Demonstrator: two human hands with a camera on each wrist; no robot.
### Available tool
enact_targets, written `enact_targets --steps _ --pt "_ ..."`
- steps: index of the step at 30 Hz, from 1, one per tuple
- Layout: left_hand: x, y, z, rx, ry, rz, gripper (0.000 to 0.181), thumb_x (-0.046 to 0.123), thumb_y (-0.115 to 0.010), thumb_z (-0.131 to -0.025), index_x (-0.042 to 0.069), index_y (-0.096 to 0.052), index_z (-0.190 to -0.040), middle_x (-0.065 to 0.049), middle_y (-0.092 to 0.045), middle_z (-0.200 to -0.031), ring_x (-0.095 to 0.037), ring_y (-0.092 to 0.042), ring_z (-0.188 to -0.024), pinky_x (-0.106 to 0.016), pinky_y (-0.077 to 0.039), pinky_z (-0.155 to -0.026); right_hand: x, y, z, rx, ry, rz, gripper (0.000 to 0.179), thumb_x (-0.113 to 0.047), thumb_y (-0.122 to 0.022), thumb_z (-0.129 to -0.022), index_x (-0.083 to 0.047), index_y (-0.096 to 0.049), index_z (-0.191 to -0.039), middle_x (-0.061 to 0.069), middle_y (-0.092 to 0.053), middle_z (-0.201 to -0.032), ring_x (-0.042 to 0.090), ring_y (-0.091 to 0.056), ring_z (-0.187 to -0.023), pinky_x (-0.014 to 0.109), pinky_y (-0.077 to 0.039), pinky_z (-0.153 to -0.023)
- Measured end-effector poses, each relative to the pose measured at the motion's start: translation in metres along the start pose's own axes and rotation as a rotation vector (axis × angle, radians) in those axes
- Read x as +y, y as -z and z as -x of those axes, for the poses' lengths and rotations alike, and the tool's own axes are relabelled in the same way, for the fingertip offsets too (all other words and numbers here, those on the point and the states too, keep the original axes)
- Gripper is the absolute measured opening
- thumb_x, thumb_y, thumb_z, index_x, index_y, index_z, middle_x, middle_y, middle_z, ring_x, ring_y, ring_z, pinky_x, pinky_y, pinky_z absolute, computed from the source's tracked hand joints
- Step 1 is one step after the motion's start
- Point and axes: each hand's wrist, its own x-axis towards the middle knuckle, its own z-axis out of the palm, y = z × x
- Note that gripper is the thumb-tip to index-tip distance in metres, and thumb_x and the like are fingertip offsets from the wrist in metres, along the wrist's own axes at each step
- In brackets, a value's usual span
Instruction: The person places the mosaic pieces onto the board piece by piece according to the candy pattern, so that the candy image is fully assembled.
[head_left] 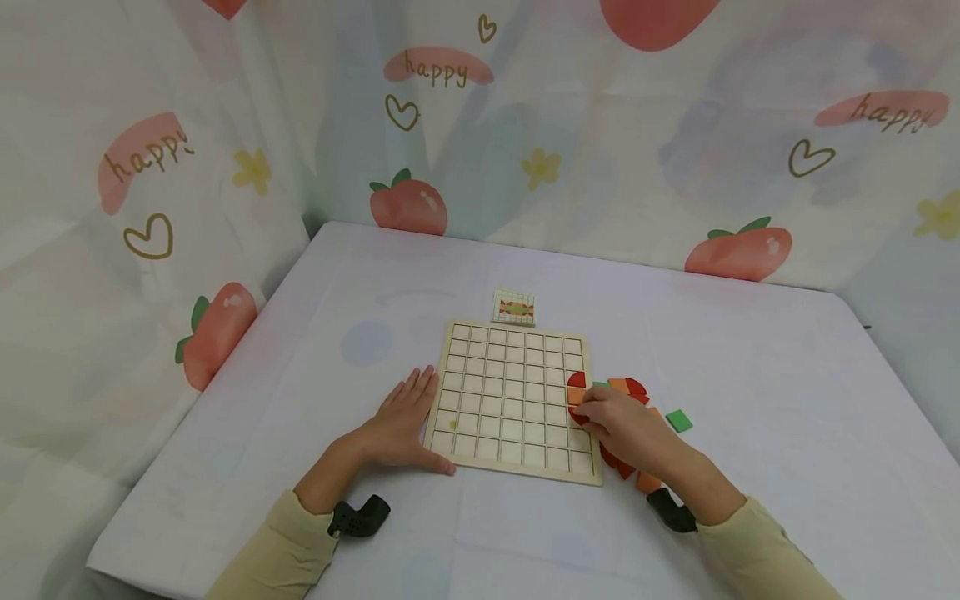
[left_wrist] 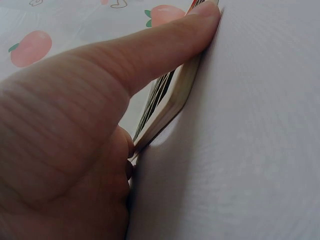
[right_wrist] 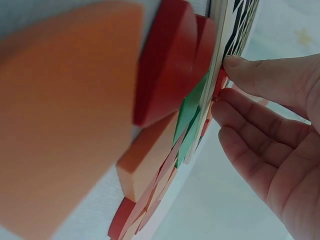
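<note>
Strawberry-print curtain backs a white table bearing one board and one card just beyond it. Three pieces lie in the board's rightmost column: upper red, orange, lower red. Loose pieces crowd its right side, partly hidden, uncountable; one green tile sits beside them. Left hand, fingers extended, touches the board's left edge; right hand, thumb and finger nearly together, pinches the lower red

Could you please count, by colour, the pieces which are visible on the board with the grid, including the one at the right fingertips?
Red flat pieces with a curved edge: 2 (one at the right hand)
Orange flat square piece: 1
Total visible on the pale gridded board: 3
</note>
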Motion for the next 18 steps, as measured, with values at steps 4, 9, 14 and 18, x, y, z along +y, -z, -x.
enact_targets --steps 4,9,14,18 --pt "0.0 -0.001 -0.001 0.004 -0.004 -0.001 0.126 0.065 -0.07 -0.064 -0.001 0.001 -0.146 -0.014 0.005 -0.152 -0.026 0.011 -0.137 -0.043 0.0 -0.108 0.0 0.0 0.0 0.003 0.001 0.007 0.023 0.001 -0.075 -0.072 0.001 -0.07 -0.094 0.006 -0.058 -0.087 0.018 -0.057 -0.078 0.023 -0.05 -0.064" --pt "0.0 -0.001 0.0 0.004 0.001 0.0 0.127 0.066 -0.07 -0.064 -0.001 0.001 -0.146 -0.014 0.006 -0.152 -0.026 0.011 -0.137 -0.043 0.0 -0.108 -0.002 0.002 -0.001 -0.011 -0.011 0.005 0.025 0.001 -0.075 -0.073 0.002 -0.069 -0.097 0.006 -0.059 -0.088 0.017 -0.058 -0.078 0.023 -0.05 -0.064" --pt "0.0 0.0 -0.001 0.007 -0.002 0.009 0.127 0.065 -0.07 -0.064 0.0 0.001 -0.146 -0.014 0.006 -0.152 -0.026 0.011 -0.137 -0.043 0.0 -0.108 0.002 0.008 -0.001 -0.029 -0.072 -0.009 0.02 0.001 -0.074 -0.074 -0.001 -0.069 -0.093 0.006 -0.059 -0.092 0.02 -0.058 -0.083 0.027 -0.051 -0.067" --pt "-0.001 -0.001 -0.001 0.005 -0.001 0.007 0.127 0.065 -0.07 -0.064 0.0 0.001 -0.146 -0.014 0.005 -0.152 -0.026 0.011 -0.137 -0.043 0.001 -0.108 0.007 0.011 -0.001 -0.03 -0.107 0.001 0.02 0.0 -0.073 -0.075 0.0 -0.069 -0.095 0.008 -0.06 -0.093 0.021 -0.057 -0.083 0.03 -0.051 -0.069"
